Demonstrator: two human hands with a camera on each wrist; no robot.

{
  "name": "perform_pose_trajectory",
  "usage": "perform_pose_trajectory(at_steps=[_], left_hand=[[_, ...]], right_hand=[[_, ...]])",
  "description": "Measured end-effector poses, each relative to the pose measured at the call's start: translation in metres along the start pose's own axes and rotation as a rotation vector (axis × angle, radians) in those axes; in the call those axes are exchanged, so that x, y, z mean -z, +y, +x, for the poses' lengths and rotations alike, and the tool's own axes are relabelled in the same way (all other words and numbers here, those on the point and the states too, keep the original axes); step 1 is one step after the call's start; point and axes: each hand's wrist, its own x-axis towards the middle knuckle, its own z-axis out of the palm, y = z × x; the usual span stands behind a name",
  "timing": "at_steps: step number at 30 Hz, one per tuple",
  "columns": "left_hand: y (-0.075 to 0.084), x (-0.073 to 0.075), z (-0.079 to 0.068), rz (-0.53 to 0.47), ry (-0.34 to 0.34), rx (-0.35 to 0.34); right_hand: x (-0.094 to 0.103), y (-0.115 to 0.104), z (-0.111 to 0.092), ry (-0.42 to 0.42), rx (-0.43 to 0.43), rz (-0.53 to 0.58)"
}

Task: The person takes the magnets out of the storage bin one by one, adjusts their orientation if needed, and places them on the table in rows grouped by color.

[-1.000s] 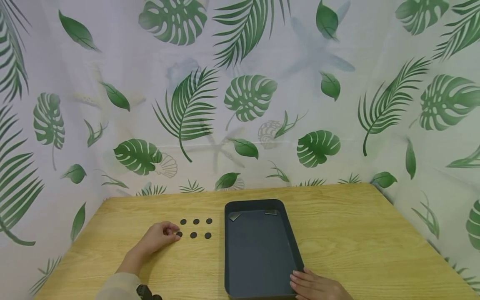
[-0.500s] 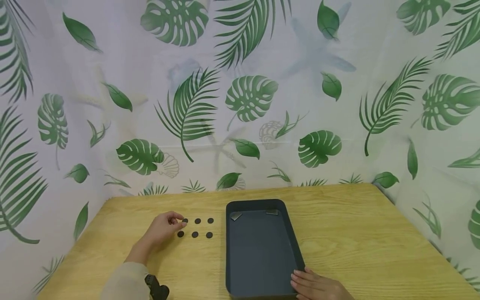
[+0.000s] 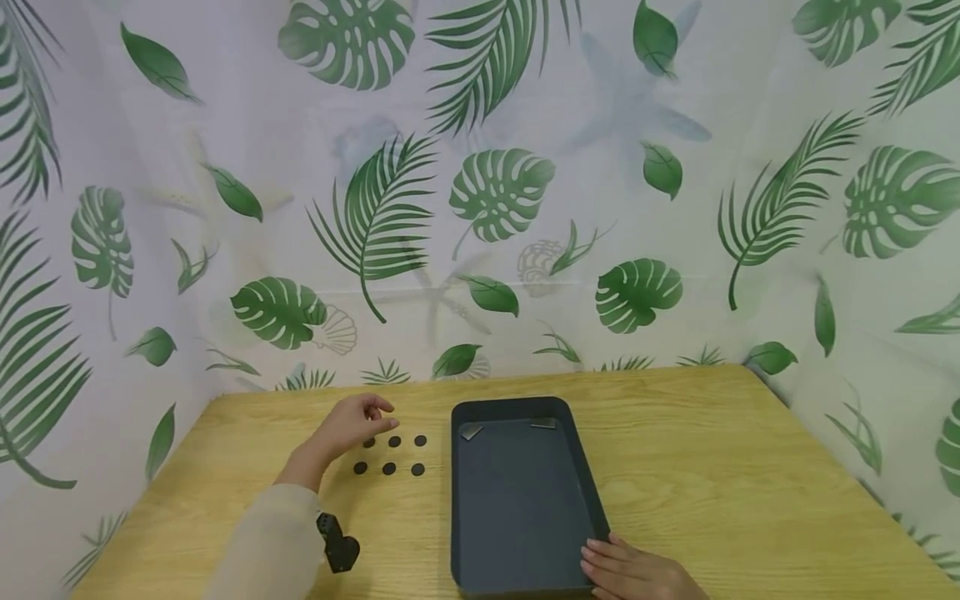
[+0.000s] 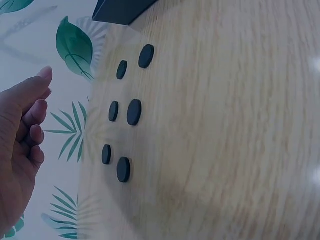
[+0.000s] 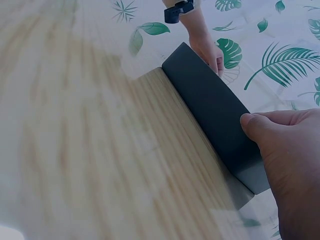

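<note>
Several black discs (image 3: 389,468) lie on the table in two rows of three, left of a dark, shallow rectangular tray (image 3: 525,500). My left hand (image 3: 356,427) hovers at the back left disc, overlapping it in the head view; its fingers are loosely bent with nothing between them. In the left wrist view the discs (image 4: 134,112) stand apart from the thumb and fingertips. My right hand (image 3: 637,573) holds the tray's right wall near the front corner, fingers over the rim. The right wrist view shows its thumb (image 5: 256,125) against the outer wall.
Two small flat metallic pieces, one at the back left (image 3: 471,432) and one at the back right (image 3: 543,424), lie inside the tray. A leaf-printed cloth (image 3: 495,275) hangs behind and beside the wooden table (image 3: 697,467). A black device (image 3: 340,543) sits at my left wrist.
My left hand has moved from the front left disc to the back left disc, then up and away from it. The discs, the tray and my right hand stay in place.
</note>
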Motion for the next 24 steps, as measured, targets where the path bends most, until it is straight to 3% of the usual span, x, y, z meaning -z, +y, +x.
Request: perform_pose_trajectory(at_steps=[12, 24], left_hand=[[0.034, -0.012, 0.019, 0.019, -0.066, -0.036], [0.062, -0.034, 0.03, 0.017, -0.123, -0.088]], right_hand=[[0.002, -0.003, 0.012, 0.025, 0.01, -0.022], [0.001, 0.0, 0.003, 0.001, 0.002, -0.003]])
